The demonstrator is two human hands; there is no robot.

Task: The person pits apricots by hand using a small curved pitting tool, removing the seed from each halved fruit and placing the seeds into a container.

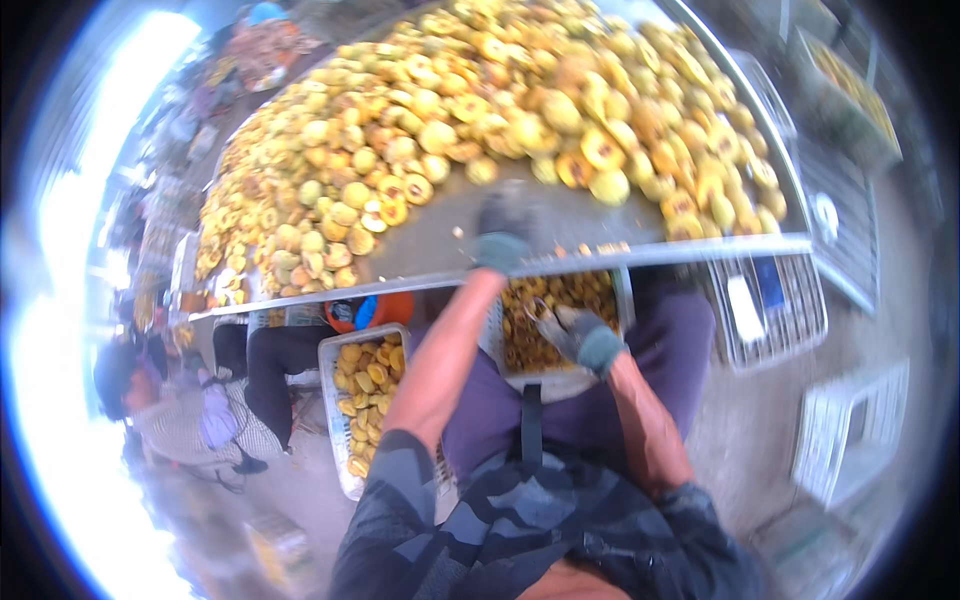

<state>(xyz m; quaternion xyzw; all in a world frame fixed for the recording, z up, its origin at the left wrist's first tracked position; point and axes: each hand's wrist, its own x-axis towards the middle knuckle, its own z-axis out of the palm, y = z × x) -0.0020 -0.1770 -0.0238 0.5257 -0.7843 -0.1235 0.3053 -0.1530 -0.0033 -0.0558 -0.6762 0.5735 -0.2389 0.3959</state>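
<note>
A pile of yellow halved peaches (450, 97) covers much of the metal worktable (442, 244). My left hand (511, 217), in a dark glove with a green cuff, is over the bare front part of the tabletop, short of the pile. It is motion-blurred, so its fingers and anything in them cannot be made out. Below the table edge, my right hand (576, 334), also gloved, is closed around a small tool with a metal loop (537, 307). Under it, a crate (624, 300) between my knees holds brown pits and scraps (525, 341).
A white crate of peach halves (369, 390) stands by my left leg, near an orange bucket (394, 307). At left sits another person (202, 412). On the right, an upturned crate (780, 315) bears a white object (746, 309); another crate (851, 435) lies on the floor.
</note>
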